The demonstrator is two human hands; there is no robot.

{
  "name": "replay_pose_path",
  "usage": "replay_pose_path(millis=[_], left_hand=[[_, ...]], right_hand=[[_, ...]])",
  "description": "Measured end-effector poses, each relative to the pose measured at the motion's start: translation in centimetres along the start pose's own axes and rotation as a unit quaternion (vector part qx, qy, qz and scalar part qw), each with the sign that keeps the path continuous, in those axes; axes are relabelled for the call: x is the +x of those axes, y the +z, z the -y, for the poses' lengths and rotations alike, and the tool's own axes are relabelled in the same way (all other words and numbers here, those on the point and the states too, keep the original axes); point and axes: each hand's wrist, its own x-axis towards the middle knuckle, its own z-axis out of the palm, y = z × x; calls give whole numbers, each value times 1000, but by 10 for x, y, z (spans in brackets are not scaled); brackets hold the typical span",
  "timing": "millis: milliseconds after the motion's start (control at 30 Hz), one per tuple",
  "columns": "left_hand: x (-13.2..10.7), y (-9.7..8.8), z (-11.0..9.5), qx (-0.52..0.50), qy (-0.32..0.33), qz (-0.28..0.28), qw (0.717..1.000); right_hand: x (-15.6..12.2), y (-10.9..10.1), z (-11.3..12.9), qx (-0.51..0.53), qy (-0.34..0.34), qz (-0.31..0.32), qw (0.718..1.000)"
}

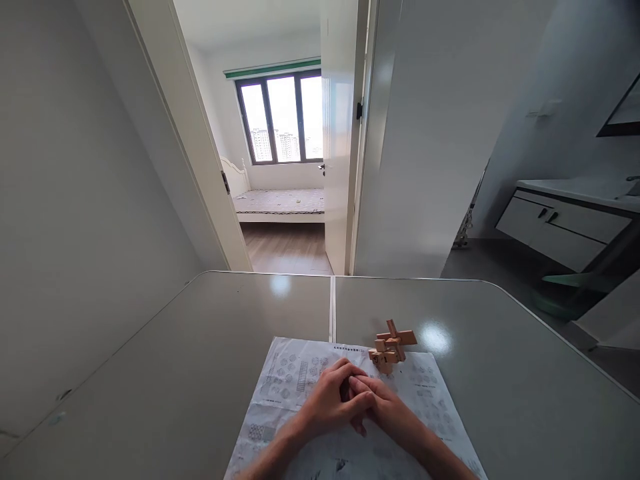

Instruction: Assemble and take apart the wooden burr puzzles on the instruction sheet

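Note:
My left hand (330,399) and my right hand (383,402) rest together on a printed paper sheet (290,387), fingers interlaced and closed on each other. Nothing shows inside them. Just beyond my right hand stands a wooden interlocking burr puzzle (391,347) of crossed light-wood sticks, at the sheet's far right corner. It is a short gap away from my fingertips and neither hand touches it.
The grey folding table (175,373) has a centre seam and rounded far corners. Ahead an open door (337,133) leads to a bedroom with a bed and window. A cabinet with a countertop (565,220) stands at the right.

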Motion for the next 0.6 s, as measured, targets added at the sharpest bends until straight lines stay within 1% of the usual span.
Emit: replay_pose_path(millis=[367, 600], left_hand=[[1, 0, 1, 6, 1, 0, 1000], [1, 1, 1, 3, 2, 0, 1000]], right_hand=[[-1, 1, 4, -18, -7, -6, 1000], [-2, 0, 3, 2, 13, -4, 1000]])
